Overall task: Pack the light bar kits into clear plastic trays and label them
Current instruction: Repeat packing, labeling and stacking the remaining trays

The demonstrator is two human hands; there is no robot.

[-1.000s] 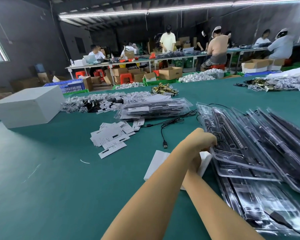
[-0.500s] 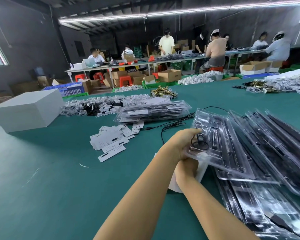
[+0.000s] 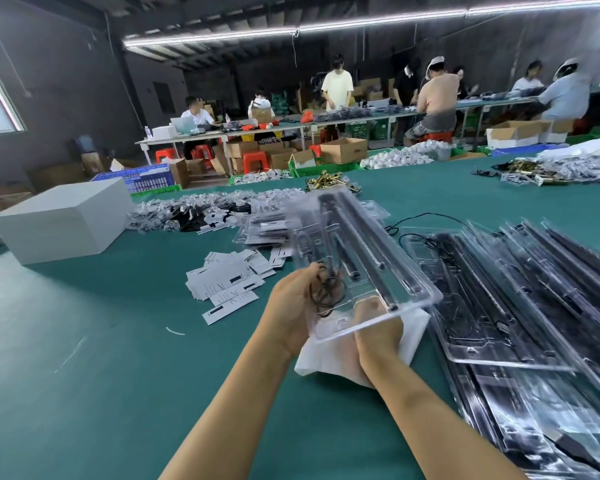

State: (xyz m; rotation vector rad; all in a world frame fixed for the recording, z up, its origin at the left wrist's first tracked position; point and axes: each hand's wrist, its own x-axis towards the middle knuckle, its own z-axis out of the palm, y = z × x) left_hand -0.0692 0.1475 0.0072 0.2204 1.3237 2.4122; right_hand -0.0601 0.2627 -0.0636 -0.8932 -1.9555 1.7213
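Forearms reach in from the near edge over green table (image 3: pixel 84 393). Left hand (image 3: pixel 293 303) grips near left corner of clear plastic tray (image 3: pixel 357 258), fingers curled onto it beside coiled black cable (image 3: pixel 326 292). Right hand (image 3: pixel 378 323) holds the near end from beneath, fingers clamped under it. Tray is lifted, tilted, blurred, above white foam sheet (image 3: pixel 329 358). Right: stack of packed trays (image 3: pixel 534 306). Beyond: paper labels (image 3: pixel 226 282), white box (image 3: pixel 63 220).

One head-worn wide-angle view looks forward and down, close over the green tabletop (image 3: pixel 84 393), room beyond.
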